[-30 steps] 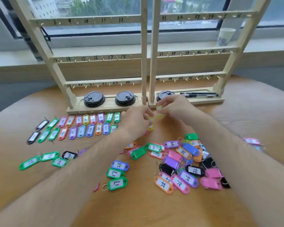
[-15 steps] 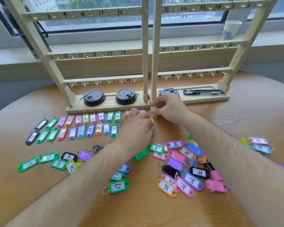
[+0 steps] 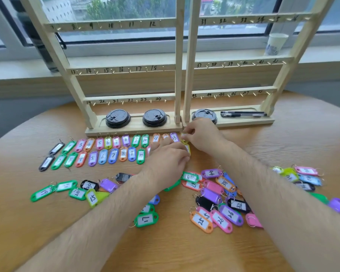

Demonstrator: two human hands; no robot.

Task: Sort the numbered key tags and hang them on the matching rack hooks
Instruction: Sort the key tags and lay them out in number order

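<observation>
Two wooden racks (image 3: 180, 75) with numbered hooks stand at the table's far side, all hooks bare. Two rows of sorted key tags (image 3: 110, 149) lie in front of the left rack. My left hand (image 3: 168, 160) rests palm down at the rows' right end, its fingertips on a yellow tag (image 3: 187, 149). My right hand (image 3: 201, 135) pinches another yellow tag (image 3: 184, 135) at the end of the upper row, beside the purple tag 13 (image 3: 174, 137). A loose pile of mixed tags (image 3: 218, 195) lies near my right forearm.
Green and black tags (image 3: 67, 188) lie at the left front, and a green tag 17 (image 3: 146, 219) sits between my arms. More tags (image 3: 302, 176) lie at the right. Black cup lids (image 3: 118, 118) and pens (image 3: 243, 114) sit in the rack bases. A paper cup (image 3: 276, 44) stands on the sill.
Both hands moved down from above the table to the right end of the sorted rows, bringing the yellow tags onto the table there.
</observation>
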